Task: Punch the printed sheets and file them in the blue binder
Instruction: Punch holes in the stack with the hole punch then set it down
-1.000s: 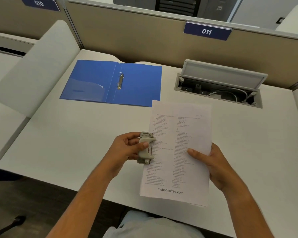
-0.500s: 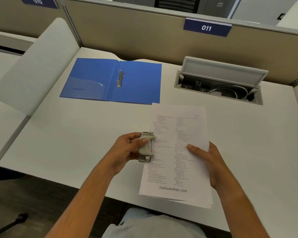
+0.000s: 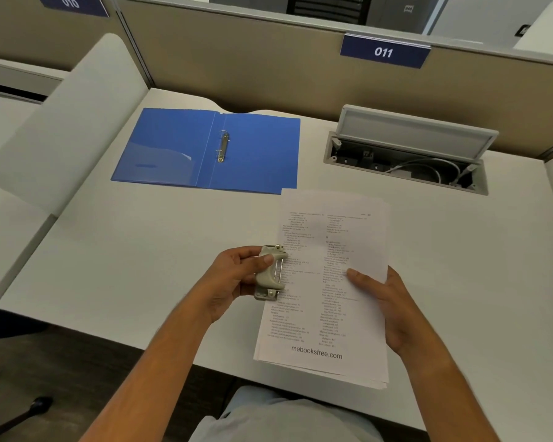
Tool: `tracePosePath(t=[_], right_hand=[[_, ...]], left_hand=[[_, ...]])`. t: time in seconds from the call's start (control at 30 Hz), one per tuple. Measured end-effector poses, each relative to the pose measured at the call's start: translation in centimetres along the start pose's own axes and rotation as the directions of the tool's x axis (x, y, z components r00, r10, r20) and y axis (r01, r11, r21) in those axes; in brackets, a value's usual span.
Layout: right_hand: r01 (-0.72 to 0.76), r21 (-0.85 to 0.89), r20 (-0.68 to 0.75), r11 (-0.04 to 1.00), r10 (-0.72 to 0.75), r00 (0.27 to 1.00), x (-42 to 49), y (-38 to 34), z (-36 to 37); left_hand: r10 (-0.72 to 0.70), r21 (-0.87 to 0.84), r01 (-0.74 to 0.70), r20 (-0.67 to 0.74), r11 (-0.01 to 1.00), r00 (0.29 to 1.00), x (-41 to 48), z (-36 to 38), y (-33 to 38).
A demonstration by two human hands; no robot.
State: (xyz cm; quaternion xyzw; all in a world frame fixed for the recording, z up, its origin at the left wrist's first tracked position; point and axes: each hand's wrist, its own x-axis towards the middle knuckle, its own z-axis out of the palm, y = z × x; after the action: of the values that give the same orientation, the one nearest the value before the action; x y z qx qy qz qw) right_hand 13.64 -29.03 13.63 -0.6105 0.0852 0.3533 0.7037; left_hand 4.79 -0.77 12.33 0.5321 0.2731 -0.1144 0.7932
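Signs read 011 and 010; sheets read mebooksfree.com

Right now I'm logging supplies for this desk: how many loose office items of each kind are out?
Blue binder, open on the desk: 1
Hole punch, in the left hand: 1
Stack of printed sheets, in the right hand: 1
Total: 3

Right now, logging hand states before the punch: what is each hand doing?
Left hand: closed around the hole punch, set on the sheets' left edge.
Right hand: gripping the printed sheets at their right edge.
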Motion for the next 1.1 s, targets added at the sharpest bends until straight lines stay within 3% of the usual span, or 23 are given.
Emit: tracePosePath(t=[0.2,1.1], right_hand=[[-0.028,0.047,0.02,0.998,0.027,0.999,0.04,-0.03,-0.07],[0.006,-0.066,-0.046,0.998,-0.009,0.999,0.53,0.32,-0.06]], left_hand=[[0.017,0.0,-0.017,0.021,1.0,1.0,-0.09,0.21,0.11],[0.035,0.025,-0.036,0.039,0.999,0.999,-0.42,-0.08,0.15]])
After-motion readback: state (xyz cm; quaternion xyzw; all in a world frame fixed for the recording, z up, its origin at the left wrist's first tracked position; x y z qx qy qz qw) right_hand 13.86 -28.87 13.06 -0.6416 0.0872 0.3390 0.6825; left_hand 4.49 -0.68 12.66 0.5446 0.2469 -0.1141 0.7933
